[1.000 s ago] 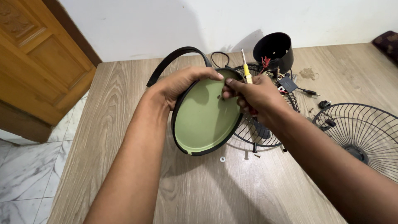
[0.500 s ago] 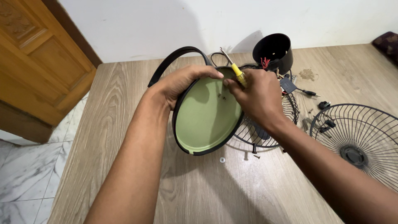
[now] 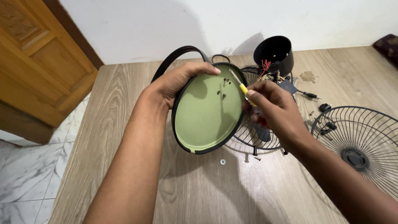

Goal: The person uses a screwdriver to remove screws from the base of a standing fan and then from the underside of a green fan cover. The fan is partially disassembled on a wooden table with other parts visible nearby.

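My left hand (image 3: 176, 83) grips the upper left rim of a round green plate with a black edge (image 3: 205, 114), holding it tilted above the wooden table (image 3: 124, 124). Small screw holes (image 3: 224, 87) show near the plate's top. My right hand (image 3: 271, 108) holds a yellow-handled screwdriver (image 3: 240, 85), its metal tip pointing up-left over the plate's upper right, close to the holes.
A black curved band (image 3: 176, 56) lies behind the plate. A wire fan guard (image 3: 265, 124) sits under my right hand, another guard (image 3: 365, 145) at the right. A black cylindrical housing (image 3: 273, 52) with red wires, small screws and a washer (image 3: 222, 161) lie around. A wooden door (image 3: 37, 58) stands left.
My right hand has drawn back from the plate's centre to the right, uncovering the screw holes. The screwdriver has swung so that its tip points toward the holes. The left hand keeps its grip.
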